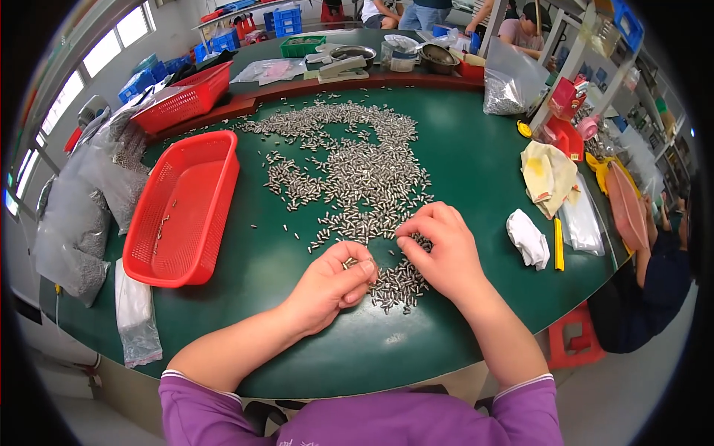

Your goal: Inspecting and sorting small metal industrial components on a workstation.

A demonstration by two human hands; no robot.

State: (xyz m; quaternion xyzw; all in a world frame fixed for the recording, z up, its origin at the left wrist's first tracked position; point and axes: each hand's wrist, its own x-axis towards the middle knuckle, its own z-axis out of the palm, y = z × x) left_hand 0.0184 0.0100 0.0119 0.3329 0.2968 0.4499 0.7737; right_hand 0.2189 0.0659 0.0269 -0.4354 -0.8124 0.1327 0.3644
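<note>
Hundreds of small silvery metal pins [364, 167] lie heaped on the green tabletop, with a smaller cluster [398, 288] between my hands. My left hand [335, 281] is closed, its thumb against the curled fingers, and a few small metal pins [349, 263] show inside it. Over the near right edge of the heap, my right hand [445, 249] bends its fingers down with thumb and forefinger brought together. Whatever lies in that pinch is too small to make out.
A red plastic basket [139, 256] with a few pins stands at left, beside bulging clear bags [74, 230]. At right lie a white cloth [527, 238], a yellow marker-like stick [558, 244] and a stained glove-like cloth [547, 177]. A raised red-brown edge [312, 89] bounds the far side.
</note>
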